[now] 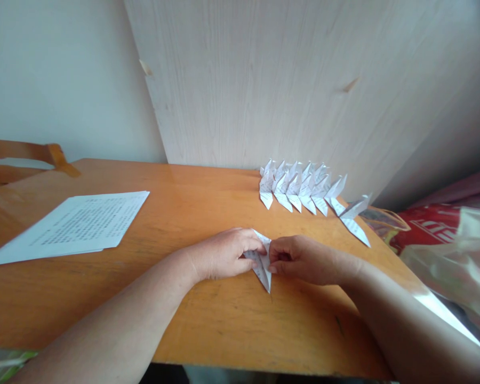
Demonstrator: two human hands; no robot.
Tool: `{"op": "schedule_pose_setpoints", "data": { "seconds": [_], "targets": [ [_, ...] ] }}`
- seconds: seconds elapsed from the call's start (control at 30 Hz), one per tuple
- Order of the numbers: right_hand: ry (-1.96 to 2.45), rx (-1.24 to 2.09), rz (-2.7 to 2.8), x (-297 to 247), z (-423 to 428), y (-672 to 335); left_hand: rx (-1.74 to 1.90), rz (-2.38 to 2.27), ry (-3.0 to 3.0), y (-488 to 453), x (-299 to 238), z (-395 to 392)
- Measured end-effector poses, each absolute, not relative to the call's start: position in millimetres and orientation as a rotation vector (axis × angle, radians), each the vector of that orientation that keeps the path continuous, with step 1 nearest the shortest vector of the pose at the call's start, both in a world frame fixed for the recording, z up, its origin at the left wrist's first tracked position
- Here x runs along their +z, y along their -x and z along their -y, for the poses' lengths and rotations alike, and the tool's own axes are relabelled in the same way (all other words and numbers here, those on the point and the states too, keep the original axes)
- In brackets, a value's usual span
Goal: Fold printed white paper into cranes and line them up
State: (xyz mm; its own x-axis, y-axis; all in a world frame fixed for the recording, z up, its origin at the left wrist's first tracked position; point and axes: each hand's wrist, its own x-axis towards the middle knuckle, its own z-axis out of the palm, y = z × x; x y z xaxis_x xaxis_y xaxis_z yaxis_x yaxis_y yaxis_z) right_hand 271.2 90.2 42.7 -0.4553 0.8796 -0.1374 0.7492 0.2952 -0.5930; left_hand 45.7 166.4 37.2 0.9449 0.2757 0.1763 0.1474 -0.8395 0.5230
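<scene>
A partly folded piece of printed white paper (263, 271) lies near the middle of the wooden table, its narrow point toward me. My left hand (234, 252) grips its left side, with the fingers over the upper part and the thumb lower down. On the right edge, my right hand (300, 260) is closed, thumb and fingertips pinching the paper. Parts of the sheet are hidden under my fingers. Farther back stand several folded paper shapes (294, 189) with upright pointed ends, set in close rows. One more folded shape (354, 220) is at the right end, nearer the table edge.
A stack of printed sheets (92, 221) rests on the left of the wooden table (200, 320). Behind it is a wooden chair back (24, 154). A pale wood-grain panel (244, 80) stands along the far edge. Red and whitish bags (432, 229) crowd the right side.
</scene>
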Motion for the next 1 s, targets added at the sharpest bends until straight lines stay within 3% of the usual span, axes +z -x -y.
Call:
{"op": "schedule_pose_setpoints", "data": {
  "seconds": [1.0],
  "targets": [
    [1.616,0.729,2.381,65,-75,-272,0.389,-0.587,-2.587,-55,30,-155]
  ]
}}
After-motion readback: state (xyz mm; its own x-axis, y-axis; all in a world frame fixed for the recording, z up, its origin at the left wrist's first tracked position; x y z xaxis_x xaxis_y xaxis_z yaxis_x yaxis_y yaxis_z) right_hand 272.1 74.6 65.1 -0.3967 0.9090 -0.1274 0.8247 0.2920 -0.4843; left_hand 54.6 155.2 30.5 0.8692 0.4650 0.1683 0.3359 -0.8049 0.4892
